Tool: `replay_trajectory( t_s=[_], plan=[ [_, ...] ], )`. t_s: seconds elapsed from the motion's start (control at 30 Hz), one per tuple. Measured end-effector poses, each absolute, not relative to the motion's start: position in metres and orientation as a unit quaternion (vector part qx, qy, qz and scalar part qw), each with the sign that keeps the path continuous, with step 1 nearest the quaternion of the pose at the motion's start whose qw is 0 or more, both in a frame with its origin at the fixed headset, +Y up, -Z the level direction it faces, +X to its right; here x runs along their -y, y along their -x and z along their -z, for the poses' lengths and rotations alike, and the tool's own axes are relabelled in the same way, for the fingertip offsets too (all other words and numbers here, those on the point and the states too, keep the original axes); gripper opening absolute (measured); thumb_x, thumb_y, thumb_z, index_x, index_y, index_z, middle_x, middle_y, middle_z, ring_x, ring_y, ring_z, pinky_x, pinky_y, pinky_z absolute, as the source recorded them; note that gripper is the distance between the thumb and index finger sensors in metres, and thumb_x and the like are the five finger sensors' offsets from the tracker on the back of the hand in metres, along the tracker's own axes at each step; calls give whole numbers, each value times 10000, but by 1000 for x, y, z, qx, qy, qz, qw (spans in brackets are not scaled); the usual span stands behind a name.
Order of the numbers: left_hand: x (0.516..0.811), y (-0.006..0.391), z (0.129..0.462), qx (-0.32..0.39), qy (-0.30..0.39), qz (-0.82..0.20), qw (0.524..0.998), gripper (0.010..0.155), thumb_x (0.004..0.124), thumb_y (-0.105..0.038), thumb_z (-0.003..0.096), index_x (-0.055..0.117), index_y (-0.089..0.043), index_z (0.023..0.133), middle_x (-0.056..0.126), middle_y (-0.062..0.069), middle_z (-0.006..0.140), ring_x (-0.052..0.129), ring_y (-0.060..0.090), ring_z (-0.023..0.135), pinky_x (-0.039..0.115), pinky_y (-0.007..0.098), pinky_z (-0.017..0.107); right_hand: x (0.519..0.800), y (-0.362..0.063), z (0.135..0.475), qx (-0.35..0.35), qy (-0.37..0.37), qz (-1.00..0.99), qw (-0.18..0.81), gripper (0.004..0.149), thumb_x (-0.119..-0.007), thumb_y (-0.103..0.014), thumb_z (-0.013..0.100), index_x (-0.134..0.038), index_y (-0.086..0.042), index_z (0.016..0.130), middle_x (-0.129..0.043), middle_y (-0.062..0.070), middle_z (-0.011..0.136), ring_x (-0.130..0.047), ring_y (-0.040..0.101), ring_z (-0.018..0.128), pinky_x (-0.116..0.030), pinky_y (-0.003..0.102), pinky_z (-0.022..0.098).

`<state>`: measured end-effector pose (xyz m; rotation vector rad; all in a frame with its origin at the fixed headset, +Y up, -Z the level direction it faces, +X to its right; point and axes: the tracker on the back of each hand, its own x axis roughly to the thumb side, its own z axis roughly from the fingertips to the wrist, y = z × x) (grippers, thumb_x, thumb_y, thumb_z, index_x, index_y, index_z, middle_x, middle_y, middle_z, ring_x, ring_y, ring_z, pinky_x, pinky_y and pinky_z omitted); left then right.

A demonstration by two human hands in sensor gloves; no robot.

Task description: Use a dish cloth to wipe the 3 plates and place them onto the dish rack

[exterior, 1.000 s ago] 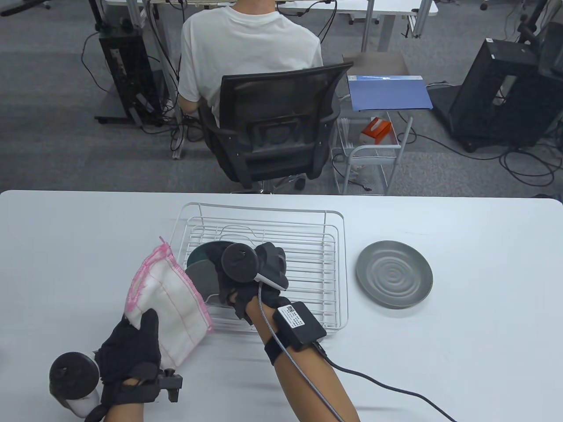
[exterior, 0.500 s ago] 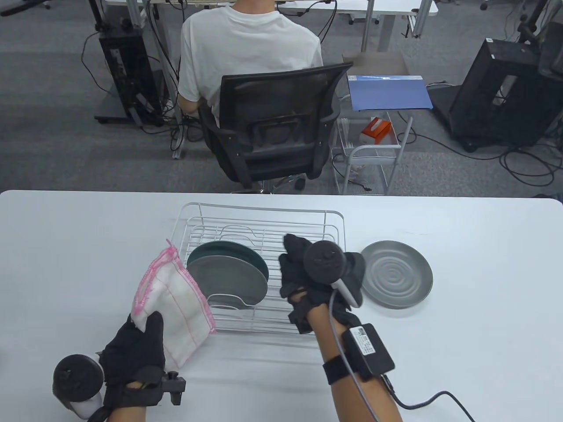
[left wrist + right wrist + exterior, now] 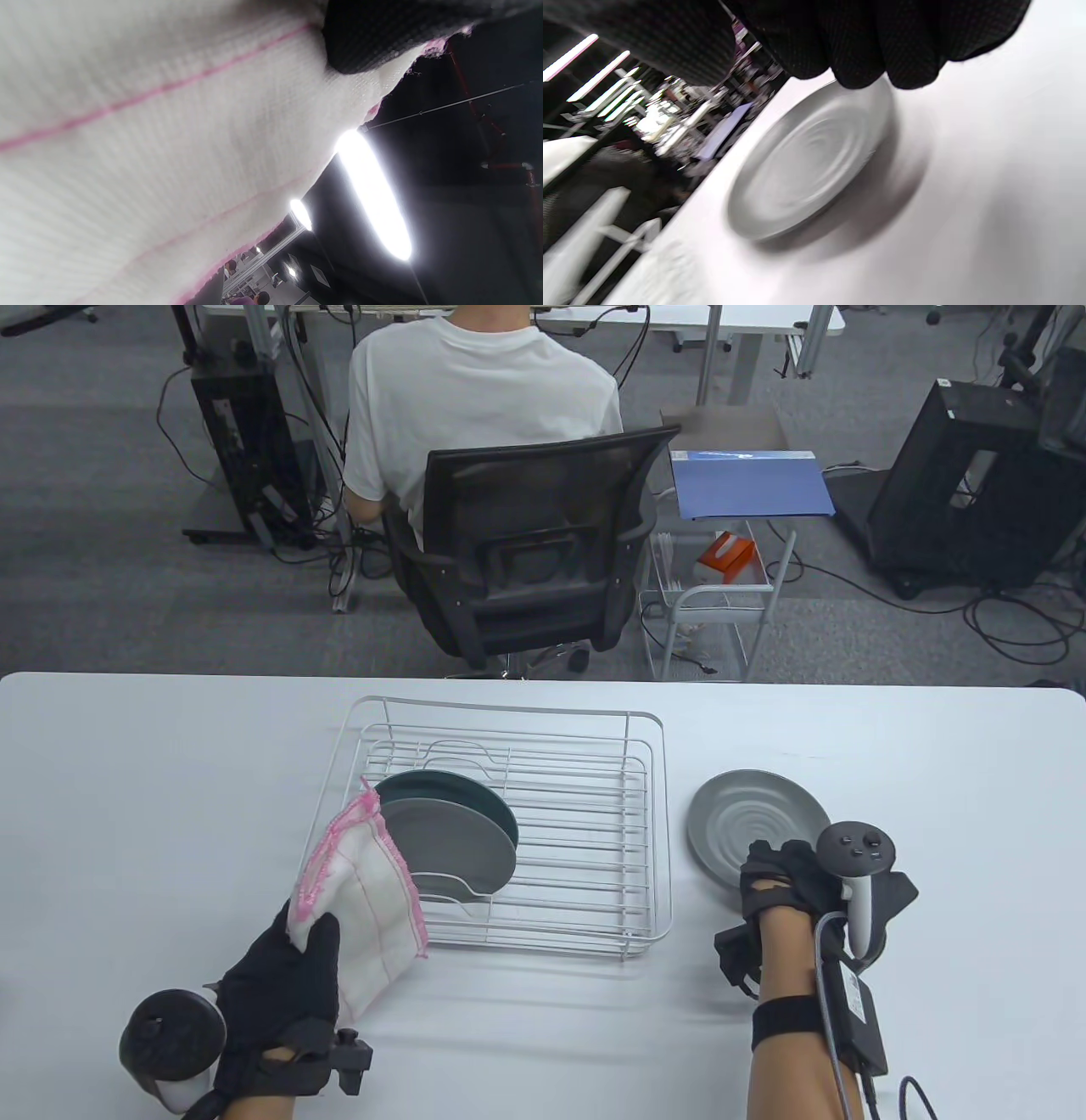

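Note:
A white dish cloth [image 3: 369, 891] with pink edging is pinched in my left hand [image 3: 293, 959], held up just left of the white wire dish rack [image 3: 585, 848]. It fills the left wrist view as cloth [image 3: 169, 148] under my thumb [image 3: 373, 38]. Two plates stand on edge in the rack's left part: a grey plate [image 3: 450, 848] in front and a dark green plate [image 3: 462, 796] behind it. A third grey plate [image 3: 747, 819] lies flat on the table right of the rack. My right hand [image 3: 776, 869] hovers at its near rim, fingers [image 3: 865, 51] over the plate [image 3: 806, 161], holding nothing.
The white table [image 3: 170, 780] stretches to both sides of the rack. Beyond its far edge a person sits in a black office chair [image 3: 534, 551], with a white wire cart [image 3: 721, 611] beside them. A cable runs from my right wrist off the bottom edge.
My right hand let go of the plates in the rack and swung right to the near rim of the lone grey plate. The left hand with the cloth drifted slightly right.

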<state>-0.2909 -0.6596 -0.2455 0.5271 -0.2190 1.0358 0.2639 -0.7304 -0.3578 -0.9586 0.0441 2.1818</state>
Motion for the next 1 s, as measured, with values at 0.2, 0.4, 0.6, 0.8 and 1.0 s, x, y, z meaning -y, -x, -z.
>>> replay_trajectory(
  t_s=[0.2, 0.4, 0.6, 0.8, 1.0],
  plan=[
    [659, 284, 244, 115, -243, -477, 837, 495, 733, -430, 550, 738, -198, 987, 1035, 75, 703, 1083, 288, 565, 747, 564, 598, 755, -283, 360, -64, 462, -837, 286, 701, -760, -485, 497, -524, -5, 949, -519, 286, 938, -591, 539, 780, -536, 666, 551],
    [660, 274, 243, 132, -231, -469, 842, 495, 736, -429, 549, 743, -196, 985, 1037, 79, 699, 1084, 290, 560, 748, 565, 596, 773, -291, 368, -98, 487, -826, 266, 741, -752, -556, 489, -552, 10, 924, -419, 286, 960, -510, 530, 807, -492, 659, 576],
    [660, 272, 242, 134, -236, -452, 850, 494, 739, -431, 545, 749, -200, 982, 1042, 77, 695, 1088, 288, 556, 752, 564, 592, 778, -291, 387, -91, 486, -847, 196, 655, -796, -524, 471, -679, 11, 830, -427, 275, 956, -514, 529, 797, -504, 651, 572],
    [660, 268, 242, 140, -232, -442, 855, 493, 745, -430, 543, 756, -201, 979, 1047, 78, 693, 1090, 294, 553, 753, 566, 591, 782, -294, 399, -72, 511, -829, 214, 669, -838, -509, 443, -701, 59, 767, -382, 268, 959, -456, 532, 807, -454, 660, 584],
    [659, 267, 241, 146, -235, -435, 857, 494, 747, -429, 541, 758, -199, 978, 1050, 79, 690, 1092, 295, 550, 755, 566, 588, 784, -299, 401, -30, 533, -803, 263, 555, -879, -393, 399, -773, 73, 680, -378, 251, 956, -416, 520, 811, -428, 660, 593]
  ],
)
